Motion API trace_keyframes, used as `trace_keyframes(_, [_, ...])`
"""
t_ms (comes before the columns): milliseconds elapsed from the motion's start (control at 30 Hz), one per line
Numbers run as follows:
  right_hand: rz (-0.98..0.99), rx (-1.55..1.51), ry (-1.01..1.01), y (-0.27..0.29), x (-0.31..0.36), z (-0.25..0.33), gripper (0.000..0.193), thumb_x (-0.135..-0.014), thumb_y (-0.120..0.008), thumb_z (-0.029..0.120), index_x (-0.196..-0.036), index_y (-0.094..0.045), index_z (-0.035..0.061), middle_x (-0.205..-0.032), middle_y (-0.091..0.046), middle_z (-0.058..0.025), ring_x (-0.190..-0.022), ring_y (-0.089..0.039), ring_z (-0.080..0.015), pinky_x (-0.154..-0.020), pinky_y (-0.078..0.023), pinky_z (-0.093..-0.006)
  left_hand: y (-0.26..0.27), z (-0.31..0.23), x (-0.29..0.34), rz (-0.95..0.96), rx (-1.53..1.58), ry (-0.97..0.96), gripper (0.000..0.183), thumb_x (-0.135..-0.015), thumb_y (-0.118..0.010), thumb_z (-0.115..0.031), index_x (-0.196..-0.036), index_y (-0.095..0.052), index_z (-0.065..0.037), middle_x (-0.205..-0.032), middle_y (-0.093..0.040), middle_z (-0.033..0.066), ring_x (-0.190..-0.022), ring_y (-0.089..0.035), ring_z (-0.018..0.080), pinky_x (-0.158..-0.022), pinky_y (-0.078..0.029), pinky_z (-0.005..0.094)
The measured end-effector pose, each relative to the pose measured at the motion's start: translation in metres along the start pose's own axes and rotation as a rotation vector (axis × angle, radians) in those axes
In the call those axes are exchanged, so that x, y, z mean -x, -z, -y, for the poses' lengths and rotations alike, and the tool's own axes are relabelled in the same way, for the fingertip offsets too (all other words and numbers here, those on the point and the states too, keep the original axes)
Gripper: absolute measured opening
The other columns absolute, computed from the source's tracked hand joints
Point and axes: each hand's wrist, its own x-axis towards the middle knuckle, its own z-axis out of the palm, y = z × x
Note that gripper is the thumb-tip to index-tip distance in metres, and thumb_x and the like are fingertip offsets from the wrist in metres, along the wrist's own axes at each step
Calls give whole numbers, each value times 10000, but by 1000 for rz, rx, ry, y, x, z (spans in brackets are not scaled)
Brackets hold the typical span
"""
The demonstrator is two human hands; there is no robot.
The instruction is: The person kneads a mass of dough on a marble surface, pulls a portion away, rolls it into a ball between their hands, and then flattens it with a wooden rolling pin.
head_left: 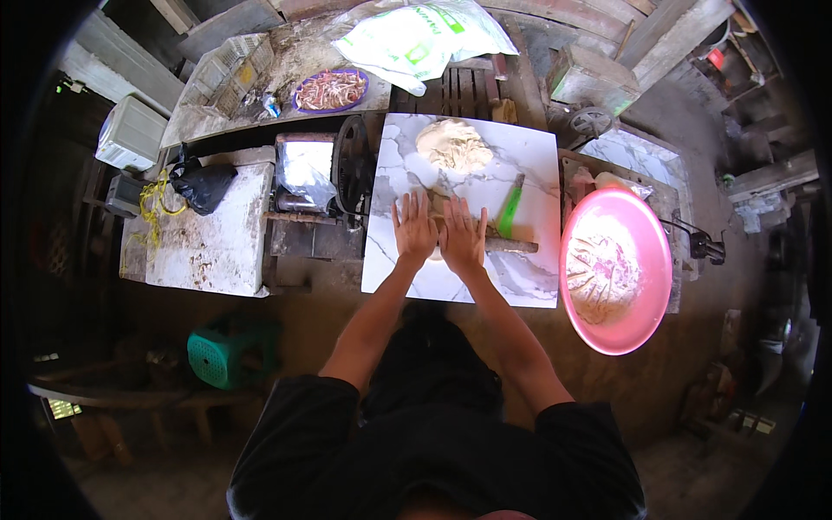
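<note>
On your right, from the head camera, sits the pink basin [663, 277], wide and tilted toward you, with pale flour [602, 269] in it, white on the far side and tan and furrowed nearer you. Up beyond the left corner of the marble-patterned board [524, 286], a purple-rimmed tray [365, 87] is heaped with reddish and pale strips [330, 90]. Farther left there's a pale crate [227, 78], its contents too unclear to call. At the back lies the big white sack [425, 39], and on the left table the black bag [204, 184]; what's inside either, you can't see from here.

Now to your hands, at the middle of the board: left hand [416, 230] and right hand [462, 234] side by side, palms down, fingers straight out and slightly spread, thumbs close together. Both arms reach forward and angle inward. The rolling pin [513, 246] pokes out to the right from beneath your right hand; whether your palms grip it, you can't tell. Some dough [439, 204] shows between your hands, a larger lump [453, 145] sits beyond your fingertips, and a green scraper [511, 208] lies off to the right.
</note>
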Motion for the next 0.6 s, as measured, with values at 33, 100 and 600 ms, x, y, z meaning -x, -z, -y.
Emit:
trace_keyframes(33, [-14, -11, 3, 1, 3, -3, 483, -835, -340, 264, -1280, -287, 84, -1353, -235, -41, -1261, -178, -174, -1013, -44, -483, -4, 0, 0, -9, 4, -5, 523, -783, -362, -208, -1275, -285, -48, -1323, -275, 145, -1259, -178, 262, -1025, -44, 442])
trace_keyframes(100, [-20, -23, 1, 3, 10, -2, 484, -836, -341, 257, -1284, -279, 85, -1353, -234, -44, -1259, -186, -178, -1014, -54, -476, -10, -1, 6, -30, 41, -55, 530, -774, -383, -203, -1269, -292, -38, -1311, -294, 151, -1251, -198, 268, -1026, -50, 436])
trace_keyframes(600, [34, -80, -51, 1, 51, 0, 546, -850, -364, 257, -1308, -170, 32, -1366, -193, -86, -1267, -169, -198, -1009, -116, -420, -25, -1, 40, -156, 103, -172, 526, -803, -358, -166, -1280, -223, 11, -1343, -228, 142, -1262, -181, 234, -1015, -129, 437])
